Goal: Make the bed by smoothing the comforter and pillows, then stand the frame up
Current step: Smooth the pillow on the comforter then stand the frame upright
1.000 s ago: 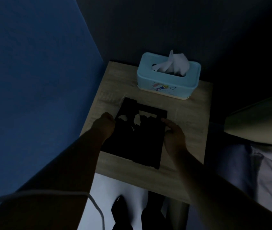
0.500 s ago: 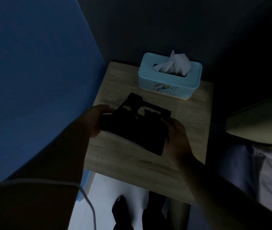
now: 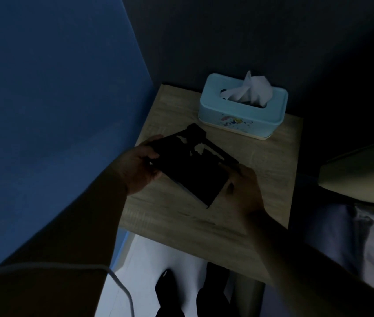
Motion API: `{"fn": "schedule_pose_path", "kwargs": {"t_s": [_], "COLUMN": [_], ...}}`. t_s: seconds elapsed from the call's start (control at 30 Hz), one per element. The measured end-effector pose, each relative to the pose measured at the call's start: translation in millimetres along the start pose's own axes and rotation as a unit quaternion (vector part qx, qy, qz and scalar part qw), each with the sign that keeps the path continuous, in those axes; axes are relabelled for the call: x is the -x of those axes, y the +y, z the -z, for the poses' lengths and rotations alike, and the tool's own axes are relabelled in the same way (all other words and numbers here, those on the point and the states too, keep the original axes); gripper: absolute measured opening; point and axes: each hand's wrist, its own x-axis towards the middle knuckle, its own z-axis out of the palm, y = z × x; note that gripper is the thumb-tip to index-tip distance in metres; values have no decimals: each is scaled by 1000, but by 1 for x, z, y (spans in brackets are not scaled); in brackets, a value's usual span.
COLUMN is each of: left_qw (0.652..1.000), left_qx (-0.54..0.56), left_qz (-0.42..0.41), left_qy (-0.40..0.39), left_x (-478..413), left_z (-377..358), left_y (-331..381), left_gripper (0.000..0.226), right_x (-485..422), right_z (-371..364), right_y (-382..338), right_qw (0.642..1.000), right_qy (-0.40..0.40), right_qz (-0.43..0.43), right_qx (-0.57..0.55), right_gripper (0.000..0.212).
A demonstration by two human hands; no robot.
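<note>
One frame, one tissue box (light blue), two hands.

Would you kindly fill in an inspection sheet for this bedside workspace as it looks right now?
Surface: wooden nightstand, dimly lit.
Job's things: dark picture frame, tilted, held over the nightstand; not yet standing.
Clutter: light blue tissue box at the back, a tissue sticking up.
Grippers: left hand and right hand grip opposite frame edges.
Cables: white cable at lower left.
Surroundings: blue wall on the left; bedding on the right.
</note>
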Motion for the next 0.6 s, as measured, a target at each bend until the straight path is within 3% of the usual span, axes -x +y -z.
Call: {"fn": "schedule_pose_path", "kwargs": {"t_s": [0.1,0.23,0.37,0.5,0.6], "left_qw": [1000,999,999,999,998], "left_qx": [-11,-33,-31,-28,-56], "left_qz": [3,8,5,10,16], "left_qy": [2,-2,-4,-14,2], "left_x": [1,3,5,7,8], "left_z": [5,6,8,10,8], "left_y": [-3,-5,-8,-10,-9], "left_gripper": [43,44,43,42,41], "right_x": [-14,-49,-75,-86,-86], "right_z": [13,16,7,0,-2], "right_y": [0,-22,-47,-50,-46], "right_qw": [1000,981,972,951,915], "right_qy": [-5,-74,-147,-145,-128], "right_qz": [20,-130,-150,-228,-296], "right_qx": [12,-123,-102,-148,-244], "right_gripper": [37,27,35,28,24]}}
